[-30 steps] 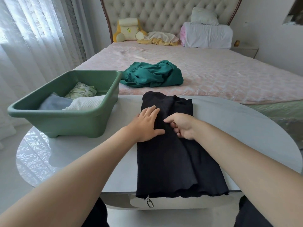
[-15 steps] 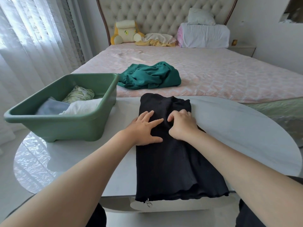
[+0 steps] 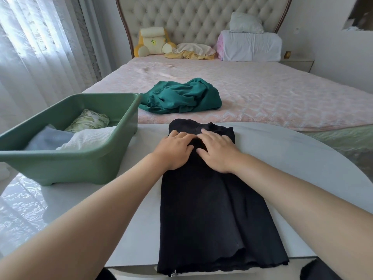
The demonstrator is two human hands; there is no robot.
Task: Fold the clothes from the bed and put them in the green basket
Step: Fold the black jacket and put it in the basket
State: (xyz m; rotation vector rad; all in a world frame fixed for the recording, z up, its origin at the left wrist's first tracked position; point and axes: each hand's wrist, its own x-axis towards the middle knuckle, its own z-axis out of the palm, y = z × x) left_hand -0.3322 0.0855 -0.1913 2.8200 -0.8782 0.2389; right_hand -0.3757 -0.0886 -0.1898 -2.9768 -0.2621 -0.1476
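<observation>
the black garment (image 3: 212, 219) lies folded in a long strip on the white counter (image 3: 292, 158), its hem hanging just over the near edge. the left hand (image 3: 175, 151) and right hand (image 3: 217, 152) lie flat side by side on its far end, fingers (image 3: 182, 136) straight, pressing and gripping nothing. the green basket (image 3: 80, 168) with folded clothes (image 3: 86, 138) stands on the counter to the left, and a crumpled teal garment (image 3: 181, 96) lies on the bed (image 3: 272, 93) beyond.

The single view came from a wide-angle camera worn on the person's head, facing forward and tilted down. It sat close above the white table (image 3: 282, 158), whose near edge fell at the frame's bottom, and looked lengthwise up the bed (image 3: 262, 93) to the tufted headboard (image 3: 191, 17). The green basket (image 3: 70, 158) lay at left, near the curtain (image 3: 30, 47).
</observation>
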